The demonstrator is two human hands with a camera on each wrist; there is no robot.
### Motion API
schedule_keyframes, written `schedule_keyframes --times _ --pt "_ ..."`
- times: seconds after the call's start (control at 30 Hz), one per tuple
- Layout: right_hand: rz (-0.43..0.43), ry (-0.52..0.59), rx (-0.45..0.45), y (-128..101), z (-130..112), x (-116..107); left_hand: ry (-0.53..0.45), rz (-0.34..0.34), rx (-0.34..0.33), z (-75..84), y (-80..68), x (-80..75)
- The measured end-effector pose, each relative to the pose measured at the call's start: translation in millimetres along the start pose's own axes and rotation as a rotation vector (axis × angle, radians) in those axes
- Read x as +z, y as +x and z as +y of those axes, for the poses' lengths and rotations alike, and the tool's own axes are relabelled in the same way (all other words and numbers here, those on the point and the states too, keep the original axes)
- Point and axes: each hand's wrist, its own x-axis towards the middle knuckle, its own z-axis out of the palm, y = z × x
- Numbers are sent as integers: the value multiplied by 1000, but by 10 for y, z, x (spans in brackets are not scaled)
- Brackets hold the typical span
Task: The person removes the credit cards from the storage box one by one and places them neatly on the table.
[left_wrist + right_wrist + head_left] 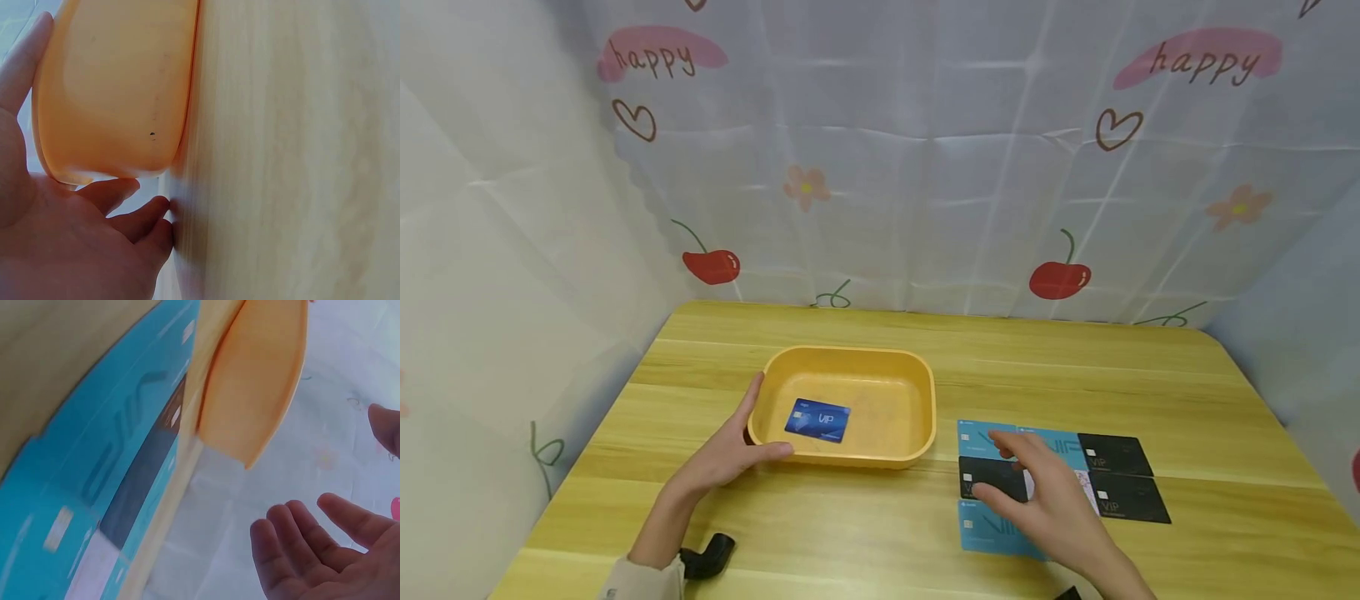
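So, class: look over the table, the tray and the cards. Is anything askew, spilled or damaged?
Nothing spilled or damaged. The dark blue card lies slightly tilted inside the yellow tray. The cards on the table overlap loosely rather than forming a neat grid. The left hand steadies the tray; the right hand hovers over the cards.

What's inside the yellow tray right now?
One dark blue VIP card lies flat on the yellow tray's floor. The near wall hides a thin strip of floor; nothing else shows.
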Motion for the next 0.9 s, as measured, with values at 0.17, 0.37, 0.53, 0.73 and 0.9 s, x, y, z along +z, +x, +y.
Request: schedule_keyframes --times 0.17,0.37,0.53,0.73,0.9 --pt "21 89 -44 98 -93 113 5 1 2 8 -1 -6" --pt "30 129 -77 222 -239 265 8 2 -3 -1 -1 -11" --pt "35 176 -112 341 -374 391 5 0 -1 -9 0 -12" --pt "51 197 -128 500 -511 533 -4 -2 -7 -5 3 -13" --pt "65 189 -160 638 -580 652 -10 -5 -3 2 7 -10"
